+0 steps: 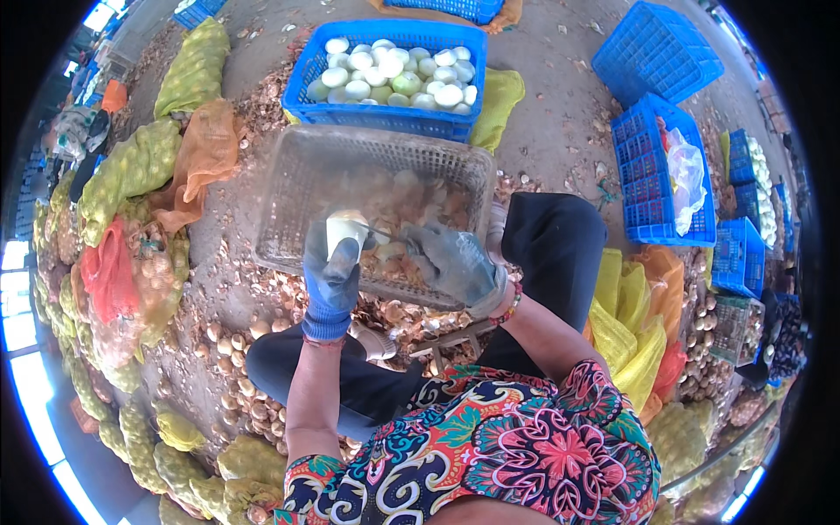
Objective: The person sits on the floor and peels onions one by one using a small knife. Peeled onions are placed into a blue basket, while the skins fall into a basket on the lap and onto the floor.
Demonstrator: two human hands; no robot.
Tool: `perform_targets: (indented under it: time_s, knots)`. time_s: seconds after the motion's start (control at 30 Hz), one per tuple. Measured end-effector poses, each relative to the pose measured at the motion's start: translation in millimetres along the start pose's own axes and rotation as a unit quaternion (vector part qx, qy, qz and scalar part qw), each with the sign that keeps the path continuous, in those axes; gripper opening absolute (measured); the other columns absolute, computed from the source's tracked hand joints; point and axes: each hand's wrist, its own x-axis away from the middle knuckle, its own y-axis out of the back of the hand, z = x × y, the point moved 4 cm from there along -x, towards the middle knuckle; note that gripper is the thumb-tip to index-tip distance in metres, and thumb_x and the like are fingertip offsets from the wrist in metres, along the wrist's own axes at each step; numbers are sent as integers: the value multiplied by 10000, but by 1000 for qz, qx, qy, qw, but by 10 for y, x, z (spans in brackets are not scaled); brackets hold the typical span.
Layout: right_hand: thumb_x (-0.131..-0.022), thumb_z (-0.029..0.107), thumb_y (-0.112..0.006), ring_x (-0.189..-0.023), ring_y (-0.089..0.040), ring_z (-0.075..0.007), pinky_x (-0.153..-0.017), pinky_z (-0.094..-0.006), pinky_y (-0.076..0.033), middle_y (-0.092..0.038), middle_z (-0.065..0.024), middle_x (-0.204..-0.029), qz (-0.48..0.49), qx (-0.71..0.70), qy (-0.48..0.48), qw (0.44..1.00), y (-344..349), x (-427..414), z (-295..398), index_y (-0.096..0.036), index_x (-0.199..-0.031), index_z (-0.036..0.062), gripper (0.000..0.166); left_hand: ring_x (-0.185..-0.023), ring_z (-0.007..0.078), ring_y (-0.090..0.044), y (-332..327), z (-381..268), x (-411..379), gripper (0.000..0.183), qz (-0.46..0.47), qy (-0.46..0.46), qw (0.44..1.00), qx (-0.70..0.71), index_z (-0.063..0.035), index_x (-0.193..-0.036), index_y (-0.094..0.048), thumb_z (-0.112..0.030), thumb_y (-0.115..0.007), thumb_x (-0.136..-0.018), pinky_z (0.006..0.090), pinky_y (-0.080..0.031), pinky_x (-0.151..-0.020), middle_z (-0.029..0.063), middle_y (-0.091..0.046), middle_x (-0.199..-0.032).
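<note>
My left hand [335, 262], in a blue work glove, holds a pale, partly peeled onion [346, 230] over the near left part of a grimy plastic crate [275, 190]. My right hand [459, 266], in a grey-blue glove, is closed on a small knife [378, 231] whose thin blade points left at the onion. The knife's handle is hidden in the glove. Onion skins and scraps [407, 197] lie in the crate below both hands. Just beyond it, a blue plastic crate [387, 117] holds many peeled white onions [375, 75].
Mesh sacks of onions [131, 164] line the left side. Unpeeled onions [246, 387] and loose skins lie on the floor around my legs. Blue crates [663, 170] stand at the right, with yellow sacks [627, 328] nearer me. A person's patterned garment [787, 341] shows at the far right.
</note>
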Motion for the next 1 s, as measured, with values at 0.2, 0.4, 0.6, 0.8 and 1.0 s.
perform_targets:
  time_s: [0.2, 0.4, 0.6, 0.8, 1.0]
  knots:
    - [-901, 119, -606, -754, -667, -332, -651, -436, -517, -658, -155, -831, 13, -9, -37, 999, -162, 43, -219, -633, -1070, 43, 187, -999, 218, -646, -41, -19, 2, 606, 2, 10, 996, -88, 21, -1335, -500, -316, -738, -891, 358, -543, -875, 128, -636, -1148]
    - [-945, 98, -567, -718, -658, -260, -645, -375, -502, -663, -159, -822, 55, -341, -314, 885, -309, 114, -727, -638, -1005, -19, 150, -1061, 226, -638, -50, 43, 23, 692, 32, 64, 997, 24, 28, -1348, -500, -398, -759, -868, 376, -533, -922, 120, -625, -1189]
    - [-873, 74, -586, -763, -650, -348, -662, -434, -515, -651, -168, -845, -22, -84, 28, 996, 8, -160, 78, -634, -1045, 27, 185, -1061, 216, -633, -121, 70, 29, 667, 44, 65, 997, -24, 23, -1321, -518, -395, -754, -858, 355, -523, -914, 121, -635, -1179]
    - [-895, 148, -596, -771, -646, -379, -677, -463, -510, -649, -177, -827, 49, -77, 8, 996, -123, -143, -242, -621, -1038, 44, 178, -1080, 243, -639, -43, 97, 33, 731, 60, 77, 993, -72, 24, -1419, -417, -294, -758, -856, 379, -563, -886, 134, -618, -1209]
    - [-905, 129, -589, -744, -633, -391, -656, -465, -483, -625, -207, -777, 100, -154, -118, 976, -423, -106, -504, -597, -973, 15, 134, -1176, 262, -589, -38, 191, 41, 675, 49, 76, 996, 15, 22, -1434, -403, -160, -722, -867, 411, -510, -997, 144, -570, -1290]
